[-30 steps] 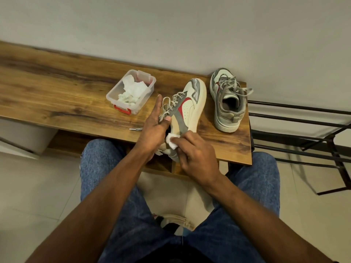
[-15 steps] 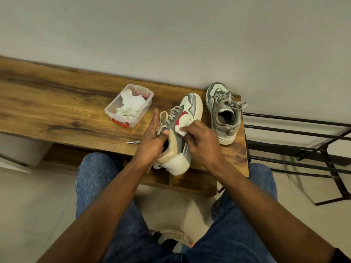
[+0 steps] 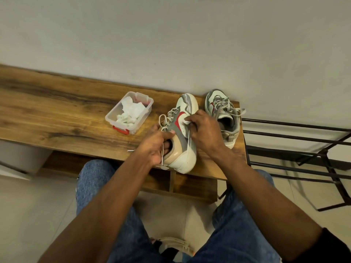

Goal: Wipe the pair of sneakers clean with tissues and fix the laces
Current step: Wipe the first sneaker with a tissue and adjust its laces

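A white, grey and red sneaker (image 3: pixel 187 149) lies tilted on its side on the wooden bench (image 3: pixel 57 114). My left hand (image 3: pixel 157 145) grips it at the collar, fingers inside the opening. My right hand (image 3: pixel 204 128) pinches a small white tissue (image 3: pixel 186 121) and presses it on the shoe's white side next to the red mark. The shoe's laces (image 3: pixel 168 118) hang loose, one strand trailing over my left hand. The second sneaker (image 3: pixel 222 112) stands upright to the right, partly hidden behind my right hand.
A clear plastic box (image 3: pixel 121 126) with red clips holds crumpled tissues, left of the shoes. A small lace tip (image 3: pixel 131 150) lies near the bench's front edge. A black metal rack (image 3: pixel 303 145) stands to the right. The wall runs right behind the bench.
My right hand moved the tissue from the heel end up along the shoe's side towards the toe. The left hand kept its grip on the collar.
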